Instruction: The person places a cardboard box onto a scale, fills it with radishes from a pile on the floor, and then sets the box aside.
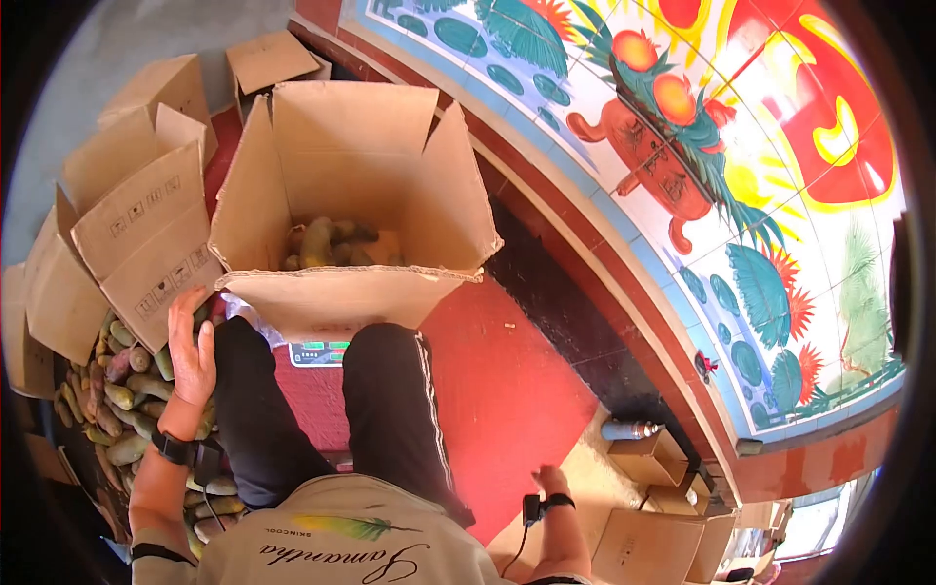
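Observation:
An open cardboard box (351, 127) stands in front of my knees, with several green-brown vegetables (320, 241) at its bottom. Beneath its near side shows a scale with a lit green display (312, 347). My left hand (192, 349) is raised beside the box's near left corner, fingers extended and holding nothing; a pile of long vegetables (127, 390) lies beside and below it. Down at the right, away from the box, is my right hand (552, 480), small in view, its fingers partly hidden, so its grip is unclear.
More open cardboard boxes (146, 234) stand at the left, near the pile. A painted tile wall (673, 185) with a dark ledge runs along the right. Smaller boxes (648, 541) and a bottle (629, 430) are at the lower right. The floor (497, 390) is red.

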Tool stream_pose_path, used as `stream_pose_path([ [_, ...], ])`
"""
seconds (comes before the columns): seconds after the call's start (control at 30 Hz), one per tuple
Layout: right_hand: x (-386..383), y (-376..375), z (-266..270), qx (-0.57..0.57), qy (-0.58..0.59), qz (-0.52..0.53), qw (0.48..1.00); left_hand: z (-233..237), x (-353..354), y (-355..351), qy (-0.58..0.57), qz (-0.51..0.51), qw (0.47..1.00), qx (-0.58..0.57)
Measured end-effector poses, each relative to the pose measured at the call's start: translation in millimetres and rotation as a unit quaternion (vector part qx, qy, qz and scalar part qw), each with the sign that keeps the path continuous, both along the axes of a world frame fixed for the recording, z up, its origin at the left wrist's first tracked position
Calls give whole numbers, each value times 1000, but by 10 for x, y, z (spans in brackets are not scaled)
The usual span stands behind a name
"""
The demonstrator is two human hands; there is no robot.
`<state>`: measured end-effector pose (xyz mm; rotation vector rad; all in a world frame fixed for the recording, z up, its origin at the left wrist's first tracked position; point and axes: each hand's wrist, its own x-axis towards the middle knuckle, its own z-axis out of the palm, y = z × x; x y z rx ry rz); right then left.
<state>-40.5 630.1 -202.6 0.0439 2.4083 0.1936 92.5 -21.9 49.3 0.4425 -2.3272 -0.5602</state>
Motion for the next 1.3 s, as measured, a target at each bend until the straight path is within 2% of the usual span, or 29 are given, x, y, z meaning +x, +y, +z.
stream_pose_path([
  [0.07, -424, -564, 361, -110, 144, 16, 983, 73, -40, -110, 14, 31, 999, 21],
  [0.13, -930, -1093, 623, -141, 183, 82, 969, 153, -93, -224, 18, 24, 999, 46],
  [0.17, -1061, -1459, 974, -194, 239, 64, 949, 187, -139, -278, 18, 20, 998, 54],
  [0.2, -1246, -1631, 1064, -312, 336, 122, 880, 226, -190, -331, 18, 16, 998, 61],
  [0.23, -1443, -1873, 1265, -340, 318, 107, 879, 283, -258, -354, 21, 18, 998, 59],
  [0.27, -1614, -2131, 1528, -366, 299, 93, 876, 349, -343, -349, 45, 2, 992, 121],
  [0.3, -1731, -2372, 1784, -441, 293, 78, 845, 399, -421, -368, 67, -14, 981, 183],
  [0.4, -2114, -2989, 2099, -616, 275, -1, 738, 384, -626, -568, 36, -31, 979, 198],
  [0.47, -2029, -3410, 2655, -667, 181, -67, 719, 405, -768, -623, 27, -24, 974, 223],
  [0.53, -2081, -3699, 2896, -670, 176, -45, 720, 483, -893, -657, 18, -18, 968, 248],
  [0.6, -2211, -3878, 2975, -673, 169, -25, 720, 577, -1002, -691, -44, 1, 970, 239],
  [0.67, -2342, -4021, 2986, -583, 213, 72, 781, 647, -1106, -780, -83, 10, 971, 222],
  [0.7, -2374, -4056, 3001, -584, 210, 74, 780, 669, -1149, -816, -124, 16, 970, 206],
  [0.77, -2438, -4103, 3072, -527, 184, 123, 821, 700, -1225, -852, -143, 30, 971, 190],
  [0.83, -2469, -4134, 3128, -520, 158, 103, 833, 688, -1308, -927, -164, 41, 970, 173],
  [0.9, -2531, -4143, 3145, -510, 133, 80, 846, 652, -1389, -1014, -233, 63, 964, 113],
  [0.97, -2597, -4173, 3169, -463, 80, 73, 879, 646, -1441, -1013, -240, 56, 957, 151],
  [1.0, -2595, -4192, 3180, -465, 78, 73, 879, 642, -1453, -1010, -247, 49, 949, 191],
  [1.1, -2557, -4207, 3174, -472, 37, 51, 880, 576, -1455, -1090, -275, 51, 944, 173],
  [1.17, -2554, -4197, 3146, -473, 63, 138, 868, 509, -1429, -1157, -275, 37, 942, 190],
  [1.23, -2596, -4174, 3046, -467, 81, 155, 867, 488, -1394, -1170, -274, 23, 939, 204],
  [1.3, -2580, -4129, 2993, -460, 101, 171, 866, 499, -1344, -1127, -259, 3, 954, 152],
])
